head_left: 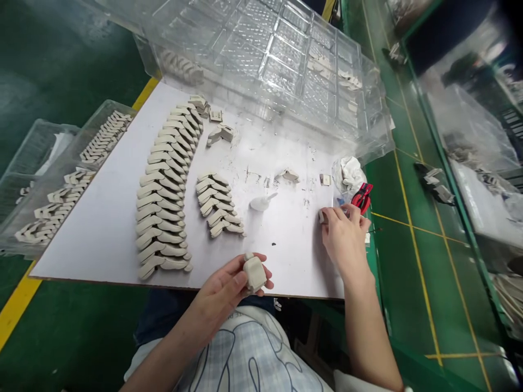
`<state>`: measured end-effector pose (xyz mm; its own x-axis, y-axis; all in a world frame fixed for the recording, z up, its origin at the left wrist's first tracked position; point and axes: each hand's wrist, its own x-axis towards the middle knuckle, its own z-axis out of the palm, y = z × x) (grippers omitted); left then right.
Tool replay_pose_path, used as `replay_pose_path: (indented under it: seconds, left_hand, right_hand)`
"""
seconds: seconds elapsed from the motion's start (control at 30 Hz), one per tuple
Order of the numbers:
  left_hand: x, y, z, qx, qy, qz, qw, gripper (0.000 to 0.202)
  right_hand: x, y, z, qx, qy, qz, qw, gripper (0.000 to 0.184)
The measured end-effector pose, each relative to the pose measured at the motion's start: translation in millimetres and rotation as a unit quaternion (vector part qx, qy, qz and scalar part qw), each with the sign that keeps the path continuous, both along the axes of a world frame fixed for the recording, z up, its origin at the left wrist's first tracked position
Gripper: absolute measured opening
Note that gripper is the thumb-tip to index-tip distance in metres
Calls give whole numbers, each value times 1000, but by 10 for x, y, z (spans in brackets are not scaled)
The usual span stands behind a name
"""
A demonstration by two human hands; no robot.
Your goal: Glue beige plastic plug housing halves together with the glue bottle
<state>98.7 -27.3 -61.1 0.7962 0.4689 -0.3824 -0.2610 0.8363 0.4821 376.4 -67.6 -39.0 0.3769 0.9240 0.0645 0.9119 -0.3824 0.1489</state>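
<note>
Near the front edge of the board, my left hand (pixel 229 280) is closed around a beige, block-shaped plastic part (pixel 255 273) with a small knob on top. My right hand (pixel 345 234) reaches down at the board's right edge, its fingers bent and close together. What those fingertips grip is hidden. A small beige piece (pixel 321 217) shows at their left side, and red-handled pliers (pixel 362 198) lie just beyond. Between the hands and the far side are a white squeeze bottle (pixel 260 203) with a thin nozzle and a single angled beige part (pixel 287 175).
A long curved row of beige parts (pixel 165 190) and a shorter row (pixel 218 204) lie on the white board (pixel 106 218). Clear plastic trays (pixel 261 60) stand along the back. More trays (pixel 61 185) holding parts are at left. Crumpled white material (pixel 351 173) sits at right.
</note>
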Motion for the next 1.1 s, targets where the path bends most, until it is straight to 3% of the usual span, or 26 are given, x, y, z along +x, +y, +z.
replay_pose_path:
  seconds: [0.1,0.17,0.23,0.3,0.37,0.53,0.6,0.73,0.8,0.83,0.9,1.03,1.1]
  left_hand:
    - [0,2,-12,-9,17,-24,1000,42]
    - [-7,22,7,-16,22,-42,999,43]
    - [-19,51,24,-12,19,-63,998,43]
    - [-32,77,24,-8,-6,-91,996,43]
    - [-44,91,5,-16,-41,-112,993,42]
    - [-78,82,-53,-37,-63,-112,991,38]
    - [-96,76,-55,-47,-69,-90,992,39]
    - [-120,49,-25,-82,-104,-34,991,39]
    - [-115,27,-21,-102,-115,-11,988,34]
    - [-108,16,-28,-110,-119,-4,987,32]
    - [-88,-2,-67,-126,-130,-3,983,33]
    - [-35,-19,-187,-161,-146,-14,976,37]
    - [-15,-20,-222,-165,-143,-14,976,36]
  right_hand:
    - [21,-17,24,52,74,25,996,21]
    - [-78,-61,117,108,222,55,967,19]
    - [-234,-104,228,114,423,95,894,18]
    - [-406,-128,317,66,566,131,811,17]
    - [-555,-131,367,12,612,147,777,19]
    - [-691,-64,355,-48,616,182,765,20]
    - [-686,39,272,15,600,155,785,17]
    - [-740,407,-7,212,453,18,866,28]
    - [-792,554,-105,237,429,23,871,21]
    - [-811,585,-124,248,447,34,859,16]
    - [-809,547,-100,287,527,33,799,14]
    - [-654,246,91,342,705,-32,621,23]
    - [-576,137,190,356,729,-43,583,25]
